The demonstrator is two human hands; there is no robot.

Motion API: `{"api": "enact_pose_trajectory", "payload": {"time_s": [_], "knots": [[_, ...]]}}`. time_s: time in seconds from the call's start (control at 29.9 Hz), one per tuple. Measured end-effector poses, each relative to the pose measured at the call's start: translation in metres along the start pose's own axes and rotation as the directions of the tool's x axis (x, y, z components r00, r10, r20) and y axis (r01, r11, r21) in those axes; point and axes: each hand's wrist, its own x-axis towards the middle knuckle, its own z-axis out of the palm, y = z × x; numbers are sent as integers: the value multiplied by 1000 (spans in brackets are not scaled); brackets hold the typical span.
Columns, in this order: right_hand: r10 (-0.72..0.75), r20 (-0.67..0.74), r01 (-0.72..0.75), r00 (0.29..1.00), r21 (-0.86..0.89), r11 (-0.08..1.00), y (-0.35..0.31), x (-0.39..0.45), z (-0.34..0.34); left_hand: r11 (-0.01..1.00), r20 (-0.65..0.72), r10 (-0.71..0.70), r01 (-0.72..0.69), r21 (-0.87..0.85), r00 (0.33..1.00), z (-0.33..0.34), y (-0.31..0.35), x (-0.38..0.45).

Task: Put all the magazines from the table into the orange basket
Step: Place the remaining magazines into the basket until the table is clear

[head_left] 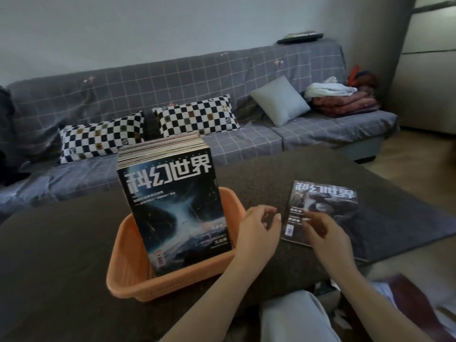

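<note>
A tall stack of glossy, dark-covered magazines (172,206) stands on end in the orange plastic basket (128,280) on the brown-covered table (61,243). One last thin dark-covered magazine (325,208) lies flat to its right. The left hand (256,233) hovers empty, fingers loosely spread, while the right hand (325,235) rests open-fingered on the magazine's near edge, apparently about to lift it.

Magazine stack (172,208) upright in orange basket (125,275); one magazine (325,208) flat on table (61,243)

mirrored "科幻世界" heads both the basket magazine (172,208) and table magazine (323,213).
</note>
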Motion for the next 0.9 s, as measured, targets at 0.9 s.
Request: {"api": "enact_pose_trajectory", "payload": {"time_s": [0.9], "knots": [[286,-250,-372,925,-448,813,99,22,-45,881,313,-392,451,-143,865,110,-5,49]]}}
